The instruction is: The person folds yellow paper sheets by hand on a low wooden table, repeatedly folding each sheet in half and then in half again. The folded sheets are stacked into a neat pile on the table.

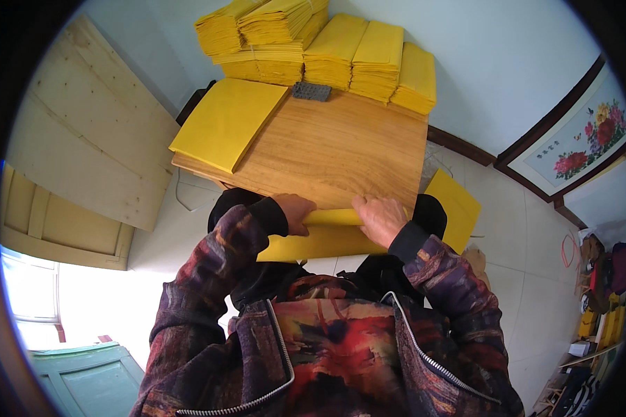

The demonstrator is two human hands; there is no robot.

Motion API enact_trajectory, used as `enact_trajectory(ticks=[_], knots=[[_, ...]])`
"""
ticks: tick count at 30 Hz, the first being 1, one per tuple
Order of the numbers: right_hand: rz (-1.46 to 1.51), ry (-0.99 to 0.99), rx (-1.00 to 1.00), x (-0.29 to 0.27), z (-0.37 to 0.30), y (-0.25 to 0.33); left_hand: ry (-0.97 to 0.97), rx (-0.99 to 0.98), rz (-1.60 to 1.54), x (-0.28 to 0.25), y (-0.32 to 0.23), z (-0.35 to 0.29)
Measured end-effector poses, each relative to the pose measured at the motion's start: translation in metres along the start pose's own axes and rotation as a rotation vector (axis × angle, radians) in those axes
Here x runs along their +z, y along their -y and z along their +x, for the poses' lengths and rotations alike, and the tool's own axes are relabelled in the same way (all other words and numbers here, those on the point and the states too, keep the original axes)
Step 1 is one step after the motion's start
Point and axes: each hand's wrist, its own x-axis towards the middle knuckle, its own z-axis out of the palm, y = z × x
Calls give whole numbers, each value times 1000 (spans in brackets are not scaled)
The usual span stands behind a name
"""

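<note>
Across my lap, at the near edge of the wooden table (334, 146), lies yellow paper (320, 244). Its upper part bends over into a rounded fold between my hands. My left hand (295, 212) is closed round the left end of this fold. At the other end my right hand (382, 219) grips it, fingers curled over the top and knuckles up. How many sheets are in the fold I cannot tell. A flat stack of yellow paper (226, 125) rests on the table's left side.
Several thick bundles of yellow paper (334, 52) line the table's back against the wall. A dark grey block (311, 91) sits before them. More yellow paper (453, 208) is beside my right knee. A wooden board (90, 118) leans at left; a framed flower picture (570, 139) stands right.
</note>
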Motion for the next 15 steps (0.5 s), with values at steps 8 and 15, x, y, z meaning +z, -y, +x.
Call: enact_trajectory(ticks=[8, 15], knots=[[260, 173, -33, 0, -2, 2, -138, -9, 158, 4, -10, -6], [452, 266, -155, -9, 5, -11, -186, -29, 252, -7, -1, -6]])
